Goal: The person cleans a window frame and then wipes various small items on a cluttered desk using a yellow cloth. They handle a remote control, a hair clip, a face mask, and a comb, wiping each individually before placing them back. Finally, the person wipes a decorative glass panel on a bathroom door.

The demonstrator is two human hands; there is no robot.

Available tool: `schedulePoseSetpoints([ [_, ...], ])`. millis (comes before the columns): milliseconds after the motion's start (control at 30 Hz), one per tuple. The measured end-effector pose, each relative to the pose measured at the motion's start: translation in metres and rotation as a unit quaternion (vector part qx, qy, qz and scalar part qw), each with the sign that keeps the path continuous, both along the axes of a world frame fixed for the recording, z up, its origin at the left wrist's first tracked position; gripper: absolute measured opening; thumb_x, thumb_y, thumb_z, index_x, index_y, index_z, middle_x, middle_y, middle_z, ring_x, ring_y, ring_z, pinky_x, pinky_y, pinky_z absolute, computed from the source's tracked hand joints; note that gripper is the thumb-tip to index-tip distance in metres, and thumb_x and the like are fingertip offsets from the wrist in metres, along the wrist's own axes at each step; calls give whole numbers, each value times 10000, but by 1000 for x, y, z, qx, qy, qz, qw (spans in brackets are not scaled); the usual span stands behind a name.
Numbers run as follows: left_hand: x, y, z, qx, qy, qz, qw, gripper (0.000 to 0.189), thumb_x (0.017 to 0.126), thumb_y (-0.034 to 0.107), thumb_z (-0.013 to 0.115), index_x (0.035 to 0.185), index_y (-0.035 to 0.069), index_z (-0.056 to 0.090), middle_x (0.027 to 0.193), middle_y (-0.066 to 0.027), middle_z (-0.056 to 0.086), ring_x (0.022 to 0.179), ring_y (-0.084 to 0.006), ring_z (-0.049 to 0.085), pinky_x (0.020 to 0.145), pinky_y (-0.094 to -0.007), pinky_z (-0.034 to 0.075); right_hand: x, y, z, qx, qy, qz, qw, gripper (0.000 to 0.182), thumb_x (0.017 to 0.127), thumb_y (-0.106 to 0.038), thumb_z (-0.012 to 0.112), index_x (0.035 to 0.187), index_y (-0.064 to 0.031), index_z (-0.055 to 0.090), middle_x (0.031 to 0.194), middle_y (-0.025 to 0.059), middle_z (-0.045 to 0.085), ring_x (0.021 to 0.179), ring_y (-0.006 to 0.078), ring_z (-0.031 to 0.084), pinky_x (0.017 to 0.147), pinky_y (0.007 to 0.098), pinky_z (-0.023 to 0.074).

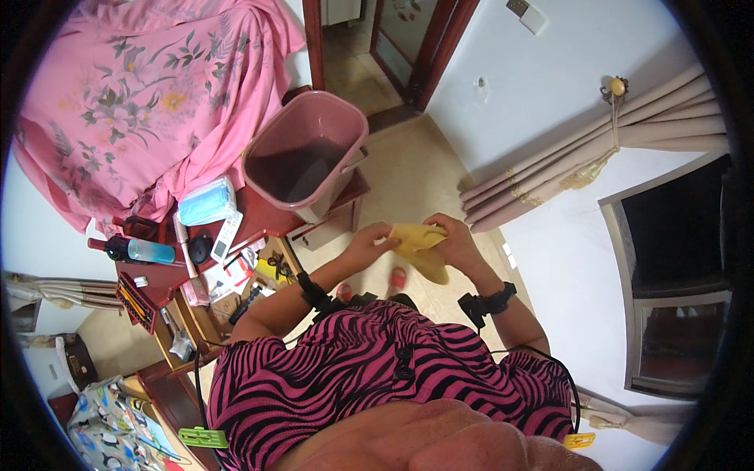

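Note:
A yellow cloth (425,254) hangs between my two hands, over the floor in front of me. My left hand (375,238) pinches its left upper corner between thumb and fingers. On the other side, my right hand (455,242) grips the cloth's upper right edge, where the fabric folds over. The lower part droops loosely below my fingers. A black strap with a device sits on each forearm. Up and to the left of my hands, a pink plastic bin (306,150) stands on the dark red desk; something dark shows at its bottom.
Open drawers (241,303) with cables and papers jut out at the left. On the desk (253,206) lie a pack of blue masks (207,202), a white remote (227,236), a hairbrush (187,247) and bottles (150,251). A flowered pink cloth (147,100) drapes behind. Curtains (548,159) hang right.

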State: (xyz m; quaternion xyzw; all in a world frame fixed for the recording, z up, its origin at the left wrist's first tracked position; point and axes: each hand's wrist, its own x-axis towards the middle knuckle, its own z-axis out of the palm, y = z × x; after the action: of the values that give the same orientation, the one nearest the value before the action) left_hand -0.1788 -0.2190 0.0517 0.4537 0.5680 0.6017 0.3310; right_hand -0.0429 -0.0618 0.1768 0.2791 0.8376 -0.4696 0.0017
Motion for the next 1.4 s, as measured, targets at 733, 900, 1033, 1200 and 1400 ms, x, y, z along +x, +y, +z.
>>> schedulePoseSetpoints([
  [733, 62, 272, 131, -21, -254, -121, 959, 232, 1004, 229, 473, 1101, 34, 552, 1006, -3, 589, 922, -81, 546, 825, -250, 458, 83, 227, 6, -266, 32, 17, 963, 691, 754, -78, 742, 1350, -20, 398, 1282, 93, 536, 1218, 210, 483, 1023, 349, 386],
  [900, 31, 307, 95, -27, -247, -24, 968, 184, 994, 207, 489, 1048, 51, 572, 930, 12, 603, 855, -69, 555, 744, -236, 465, 63, 269, 1, -120, 105, -40, 986, 455, 822, 12, 501, 1275, -20, 468, 1162, 65, 566, 1076, 174, 535, 944, 312, 432],
  [1033, -4, 338, 79, -51, -283, 38, 957, 166, 988, 203, 501, 1021, 63, 584, 886, 13, 619, 846, -67, 563, 720, -248, 472, 35, 309, 3, -114, 139, -145, 973, 360, 848, -15, 523, 1207, -9, 524, 1066, 68, 608, 984, 155, 573, 868, 296, 469],
  [1200, -68, 401, 64, 55, -172, 95, 979, 243, 959, 207, 555, 1144, 50, 562, 999, -15, 619, 902, -111, 576, 795, -272, 478, -11, 350, 19, -180, 108, -145, 967, 331, 843, -88, 658, 1150, -2, 566, 1026, 52, 642, 922, 124, 590, 804, 282, 485],
  [1400, -166, 488, 86, 23, 305, 146, 941, 570, 873, 136, 601, 1373, 18, 355, 1379, -187, 423, 1263, -329, 426, 1054, -404, 352, -61, 387, 28, -123, 80, -134, 980, 368, 826, -135, 720, 1140, -8, 575, 1001, 45, 658, 888, 115, 602, 787, 280, 497],
])
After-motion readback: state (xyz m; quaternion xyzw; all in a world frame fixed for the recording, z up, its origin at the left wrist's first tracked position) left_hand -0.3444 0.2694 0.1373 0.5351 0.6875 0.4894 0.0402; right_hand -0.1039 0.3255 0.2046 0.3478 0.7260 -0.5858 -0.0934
